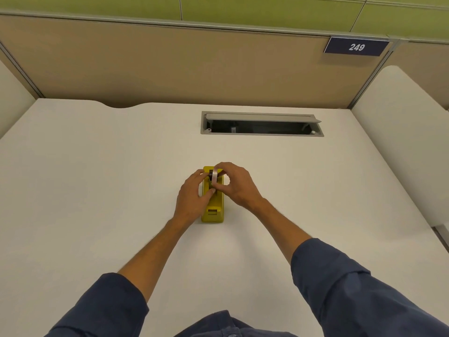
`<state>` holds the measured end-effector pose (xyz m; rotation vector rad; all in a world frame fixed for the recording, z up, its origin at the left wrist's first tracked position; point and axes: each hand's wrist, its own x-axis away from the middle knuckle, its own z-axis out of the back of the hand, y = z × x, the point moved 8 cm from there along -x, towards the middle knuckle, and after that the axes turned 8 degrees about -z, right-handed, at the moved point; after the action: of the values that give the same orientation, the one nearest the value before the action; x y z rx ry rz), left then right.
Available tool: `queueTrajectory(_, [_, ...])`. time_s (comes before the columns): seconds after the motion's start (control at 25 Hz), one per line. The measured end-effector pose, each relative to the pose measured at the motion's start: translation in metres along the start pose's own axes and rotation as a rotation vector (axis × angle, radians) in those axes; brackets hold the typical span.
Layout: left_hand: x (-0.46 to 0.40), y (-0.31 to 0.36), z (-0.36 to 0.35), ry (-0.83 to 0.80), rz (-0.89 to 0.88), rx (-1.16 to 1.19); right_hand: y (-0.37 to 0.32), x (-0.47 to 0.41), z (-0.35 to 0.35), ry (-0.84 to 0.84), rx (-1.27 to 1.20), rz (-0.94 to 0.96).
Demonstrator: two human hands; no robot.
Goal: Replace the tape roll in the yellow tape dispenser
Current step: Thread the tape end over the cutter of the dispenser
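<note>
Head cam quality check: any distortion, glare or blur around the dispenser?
Head view: wide-angle bowing curves the desk edges and the partition rail; lighting is even and soft, with faint shadows and no glare; the yellow tape dispenser is fairly sharp, but the tape roll between the left hand and right hand is small and slightly soft.
</note>
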<state>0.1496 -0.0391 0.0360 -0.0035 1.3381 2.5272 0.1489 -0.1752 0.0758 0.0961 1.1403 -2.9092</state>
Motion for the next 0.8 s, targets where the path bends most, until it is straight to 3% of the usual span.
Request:
queueTrajectory(0.2, [-0.003,0.012,0.006,0.067,-0.054,0.050,0.005,0.004,0.007,0.030,-0.214,-0.120])
queueTrajectory(0.36, [0.000,0.017,0.003,-0.007,-0.059,0.118,0.016,0.005,0.011,0.040,-0.355,-0.245])
queueTrajectory(0.8, [0.003,0.016,0.007,-0.179,-0.004,0.228,0.021,0.008,0.011,-0.181,-0.291,-0.182])
